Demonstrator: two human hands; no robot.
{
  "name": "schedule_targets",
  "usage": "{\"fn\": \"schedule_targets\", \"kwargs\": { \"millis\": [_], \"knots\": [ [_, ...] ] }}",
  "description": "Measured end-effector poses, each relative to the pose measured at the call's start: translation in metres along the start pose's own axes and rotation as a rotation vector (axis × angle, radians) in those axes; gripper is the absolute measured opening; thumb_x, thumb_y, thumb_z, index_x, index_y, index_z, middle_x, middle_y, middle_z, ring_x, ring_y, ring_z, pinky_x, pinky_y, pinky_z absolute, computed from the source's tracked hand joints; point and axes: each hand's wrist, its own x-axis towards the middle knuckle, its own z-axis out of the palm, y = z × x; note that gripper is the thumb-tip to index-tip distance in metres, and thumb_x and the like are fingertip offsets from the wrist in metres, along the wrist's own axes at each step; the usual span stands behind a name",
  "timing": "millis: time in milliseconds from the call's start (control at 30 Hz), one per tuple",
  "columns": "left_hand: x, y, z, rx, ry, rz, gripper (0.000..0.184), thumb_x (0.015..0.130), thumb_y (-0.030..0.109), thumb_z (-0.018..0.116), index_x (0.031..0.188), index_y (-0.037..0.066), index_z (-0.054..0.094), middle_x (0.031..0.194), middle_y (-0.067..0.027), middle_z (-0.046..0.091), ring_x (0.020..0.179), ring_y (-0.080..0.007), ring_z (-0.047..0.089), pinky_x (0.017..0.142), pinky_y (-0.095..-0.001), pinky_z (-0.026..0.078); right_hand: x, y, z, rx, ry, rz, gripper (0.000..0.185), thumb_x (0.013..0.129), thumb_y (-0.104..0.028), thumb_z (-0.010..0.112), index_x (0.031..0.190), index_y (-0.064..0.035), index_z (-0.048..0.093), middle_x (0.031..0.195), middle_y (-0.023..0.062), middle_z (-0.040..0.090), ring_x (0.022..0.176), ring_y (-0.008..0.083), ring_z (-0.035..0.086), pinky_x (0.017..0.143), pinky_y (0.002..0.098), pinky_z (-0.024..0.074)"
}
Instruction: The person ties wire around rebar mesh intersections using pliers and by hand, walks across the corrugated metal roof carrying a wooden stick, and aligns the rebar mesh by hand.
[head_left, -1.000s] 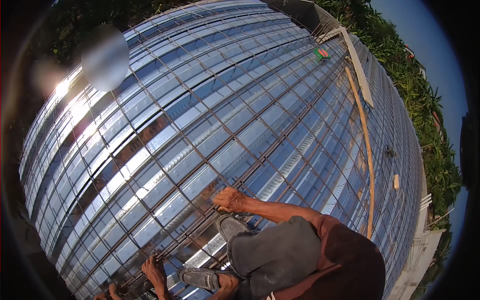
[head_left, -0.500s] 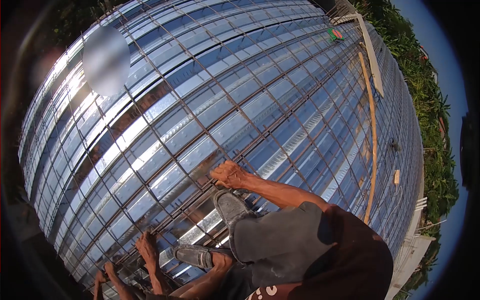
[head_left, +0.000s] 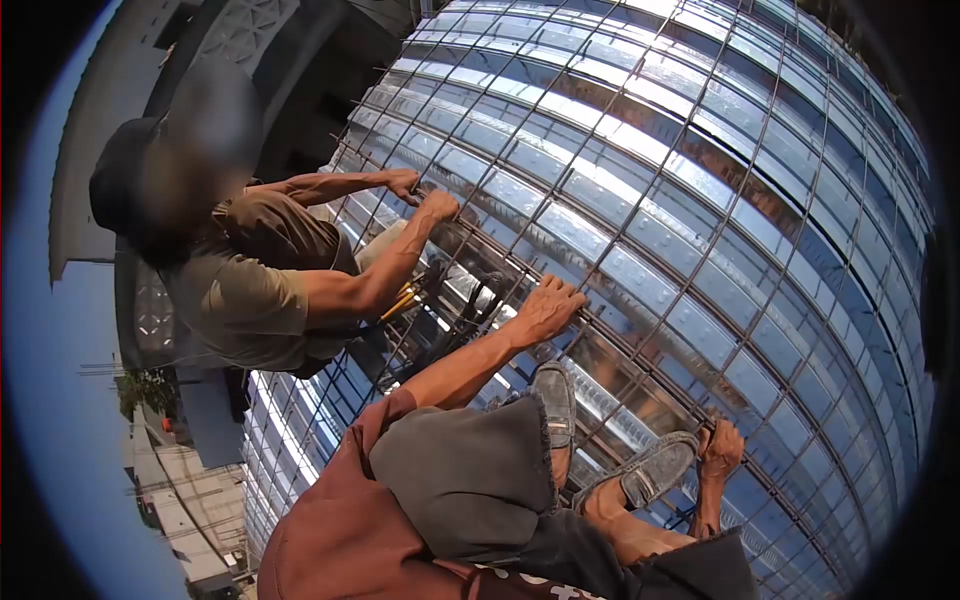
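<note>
My left hand (head_left: 550, 308) is closed round a steel reinforcing bar (head_left: 645, 366) of the wire-tied mesh. Farther along the same line of bars, my right hand (head_left: 720, 447) is also closed on rebar, with its fingers curled over it. Between the hands, my grey shoes (head_left: 655, 470) rest on the mesh. Shiny ribbed metal decking (head_left: 590, 235) lies beneath the bars. To the left, a co-worker's two hands (head_left: 437, 207) hold the mesh near the end of this line of bars.
The co-worker (head_left: 250, 300) crouches close on my left, in a dark cap and olive shirt. Something with yellow handles (head_left: 400, 302) is near that person's knees. Buildings (head_left: 190, 500) stand beyond the deck's edge. Openings in the grid lie around my feet.
My view has swung left, bringing the co-worker's body and the buildings into sight. The wooden pole and greenery have left the view. Both my hands still grip the bars.
</note>
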Motion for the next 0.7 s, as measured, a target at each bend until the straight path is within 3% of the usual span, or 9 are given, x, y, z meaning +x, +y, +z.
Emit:
{"fn": "schedule_targets", "kwargs": {
  "millis": [633, 700],
  "knots": [
    [0.004, -0.001, 0.008, 0.053, -0.041, -0.031, 0.013, 0.078, 0.011, 0.058, 0.091, 0.009, 0.060, 0.085, -0.0115, 0.057, 0.087, -0.0288, 0.055, 0.085, -0.0418, 0.038, 0.011, -0.001, 0.008, 0.012, -0.037, -0.009, 0.024, 0.072, -0.020, 0.073, 0.088, -0.0067, 0.061, 0.077, 0.0099, 0.058, 0.072, 0.0294, 0.055, 0.065, 0.0394, 0.0399],
    [0.005, -0.003, 0.010, 0.061, 0.007, 0.014, 0.011, 0.078, 0.010, 0.056, 0.089, 0.010, 0.060, 0.081, -0.0107, 0.058, 0.081, -0.0282, 0.055, 0.080, -0.0413, 0.038, 0.010, -0.001, 0.008, 0.012, -0.041, -0.008, 0.024, 0.072, -0.020, 0.073, 0.088, -0.0067, 0.062, 0.077, 0.0099, 0.058, 0.073, 0.0293, 0.055, 0.065, 0.0394, 0.0400]
  ]
}}
